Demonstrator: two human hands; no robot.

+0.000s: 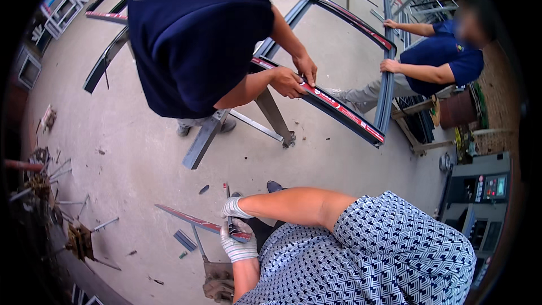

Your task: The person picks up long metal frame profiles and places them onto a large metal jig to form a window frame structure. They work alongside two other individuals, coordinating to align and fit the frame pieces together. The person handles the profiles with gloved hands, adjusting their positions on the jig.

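My left hand (237,244), in a striped whitish work glove, grips one end of a long dark frame profile (192,218) with red and white film along it. Just above it, my gloved right hand (236,208) is closed beside a thin dark bar (230,223), which crosses the profile near my left hand and has a red mark at its upper end. My fingers hide part of the bar, so its kind does not show. Under the profile is a stand with a metal base (219,277). Short dark offcuts (185,241) lie on the floor beside it.
A co-worker in dark blue (197,39) handles a red-filmed profile (339,107) on a large frame. Another person (440,59) holds that frame's far side. A machine with a control panel (480,192) stands at right. Metal-legged stands (82,240) are at left.
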